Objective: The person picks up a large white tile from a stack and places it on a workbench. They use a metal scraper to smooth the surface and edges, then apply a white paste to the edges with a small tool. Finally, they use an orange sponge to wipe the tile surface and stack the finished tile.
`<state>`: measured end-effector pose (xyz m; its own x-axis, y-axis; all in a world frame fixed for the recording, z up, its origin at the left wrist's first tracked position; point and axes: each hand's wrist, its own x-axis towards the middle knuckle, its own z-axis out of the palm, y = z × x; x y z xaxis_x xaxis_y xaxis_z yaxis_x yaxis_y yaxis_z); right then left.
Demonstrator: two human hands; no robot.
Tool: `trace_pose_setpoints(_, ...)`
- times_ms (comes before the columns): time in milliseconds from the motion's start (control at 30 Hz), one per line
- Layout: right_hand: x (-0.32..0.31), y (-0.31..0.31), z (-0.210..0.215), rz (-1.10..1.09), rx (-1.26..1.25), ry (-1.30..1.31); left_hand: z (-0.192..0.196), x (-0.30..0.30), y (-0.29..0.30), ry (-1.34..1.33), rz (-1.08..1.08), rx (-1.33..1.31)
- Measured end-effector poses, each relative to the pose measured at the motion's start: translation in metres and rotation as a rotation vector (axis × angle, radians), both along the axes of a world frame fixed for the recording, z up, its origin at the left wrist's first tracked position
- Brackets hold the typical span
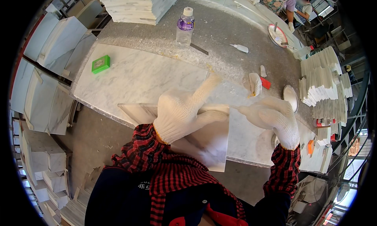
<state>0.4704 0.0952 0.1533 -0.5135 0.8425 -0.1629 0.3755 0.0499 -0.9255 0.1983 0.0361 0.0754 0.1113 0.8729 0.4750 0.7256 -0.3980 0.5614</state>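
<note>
My left hand (176,112), in a white knit glove, grips the upper edge of a grey-white marble tile (216,147) tilted up at the table's near edge. Its thumb lies on the near side and a finger reaches out on the far side. My right hand (273,116), also gloved, is closed around a small white squeeze bottle, mostly hidden in the glove. The bottle's pointed nozzle (238,108) is close to the tile's upper right corner. Beneath both hands lies a large flat marble slab (133,69).
A green box (101,64) sits on the slab. Farther back are a clear bottle (184,30), a metal strip (199,49) and a white squeeze bottle (240,48). A white bowl (291,96) and stacked tiles (320,77) stand right. Another person (275,2) works at the far right.
</note>
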Motion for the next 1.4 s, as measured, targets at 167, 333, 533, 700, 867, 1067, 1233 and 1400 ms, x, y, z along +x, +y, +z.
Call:
trace_pose_setpoints(167,-0.001,-0.001,0.004,-0.005,-0.007,-0.006,0.000,0.000,0.001,-0.013,-0.016,0.019)
trace_pose_setpoints(333,-0.004,0.001,0.007,0.048,0.006,-0.012,-0.002,0.001,0.001,-0.032,-0.015,-0.001)
trace_pose_setpoints(533,-0.007,0.000,0.017,0.026,0.019,-0.158,-0.003,0.000,0.000,-0.005,-0.003,0.009)
trace_pose_setpoints(700,-0.011,-0.002,0.023,0.058,0.012,-0.129,-0.004,0.001,0.001,0.004,0.009,0.018)
trace_pose_setpoints(867,-0.015,-0.003,0.031,0.075,0.006,-0.115,-0.003,-0.001,0.001,0.021,0.031,0.068)
trace_pose_setpoints(1067,-0.006,-0.005,0.021,-0.019,0.045,-0.110,0.001,-0.001,0.004,0.065,0.039,0.118)
trace_pose_setpoints(1233,-0.002,-0.004,0.014,-0.033,0.078,-0.104,0.002,0.001,0.005,0.036,0.049,0.096)
trace_pose_setpoints(1400,0.001,-0.003,0.015,0.005,0.071,-0.109,0.001,0.001,0.006,0.018,0.017,0.049)
